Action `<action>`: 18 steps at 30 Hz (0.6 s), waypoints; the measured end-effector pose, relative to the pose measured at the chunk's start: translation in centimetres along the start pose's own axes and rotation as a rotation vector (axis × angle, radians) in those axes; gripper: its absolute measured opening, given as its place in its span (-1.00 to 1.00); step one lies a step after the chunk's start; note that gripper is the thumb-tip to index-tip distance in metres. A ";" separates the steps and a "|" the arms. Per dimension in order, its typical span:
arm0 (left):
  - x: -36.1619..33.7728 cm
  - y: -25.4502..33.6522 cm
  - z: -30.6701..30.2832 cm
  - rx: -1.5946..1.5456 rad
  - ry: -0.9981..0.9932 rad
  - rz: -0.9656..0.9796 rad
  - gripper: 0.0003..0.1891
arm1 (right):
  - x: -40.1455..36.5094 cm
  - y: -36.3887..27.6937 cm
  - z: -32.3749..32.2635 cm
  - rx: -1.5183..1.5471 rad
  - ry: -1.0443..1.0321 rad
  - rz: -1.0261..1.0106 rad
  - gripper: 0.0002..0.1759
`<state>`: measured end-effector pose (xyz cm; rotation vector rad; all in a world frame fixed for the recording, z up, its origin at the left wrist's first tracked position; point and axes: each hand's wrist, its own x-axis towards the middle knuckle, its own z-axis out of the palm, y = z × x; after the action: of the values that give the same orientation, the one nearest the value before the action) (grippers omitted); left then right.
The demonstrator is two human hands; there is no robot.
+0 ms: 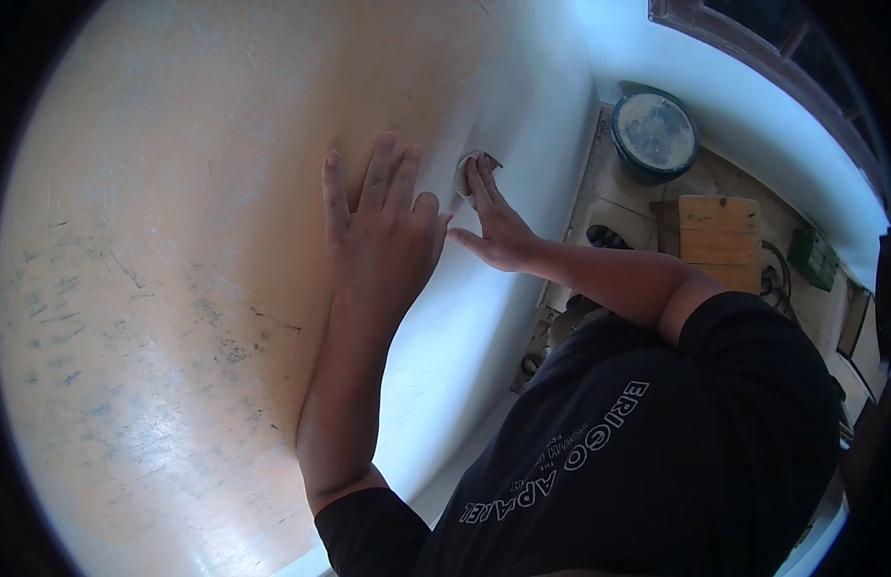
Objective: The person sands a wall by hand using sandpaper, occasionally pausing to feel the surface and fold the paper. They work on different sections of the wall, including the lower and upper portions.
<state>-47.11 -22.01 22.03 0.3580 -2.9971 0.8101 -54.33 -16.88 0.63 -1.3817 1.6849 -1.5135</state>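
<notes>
My left hand [383,226] lies against the large tan and white surface [205,192], its fingers spread and nothing in it. To its right, my right hand [495,221] presses a small pale, brownish-edged sheet [464,179] flat against the white part of the same surface. The sheet sits under the fingertips, with one edge curling up beyond them. My right thumb points toward my left hand, close beside it. Dark scuffs and scratches mark the tan area at the lower left.
A dark bucket [656,133] with a whitish top stands on the tiled floor by the wall. Nearby are a wooden stool [720,240], a green box [813,258], dark cables and a black sandal [607,237]. A window frame [734,34] runs along the upper right.
</notes>
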 end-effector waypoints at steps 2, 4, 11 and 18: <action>0.0 0.0 -0.1 -0.002 -0.001 -0.004 -0.79 | 0.0 0.1 0.1 -0.006 0.002 -0.006 0.17; 0.1 0.0 -0.1 -0.004 -0.003 -0.005 -0.79 | 0.0 0.2 0.1 -0.009 0.009 -0.017 0.17; 0.0 0.0 -0.1 0.010 -0.053 -0.010 -0.78 | -0.1 0.3 0.3 -0.025 0.023 -0.024 0.17; -0.1 0.1 -0.4 0.005 -0.067 -0.020 -0.77 | -0.2 0.1 0.4 -0.031 0.026 -0.024 0.17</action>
<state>-47.06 -21.68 22.28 0.4229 -3.0482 0.8204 -53.93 -16.93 0.35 -1.4081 1.7207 -1.5310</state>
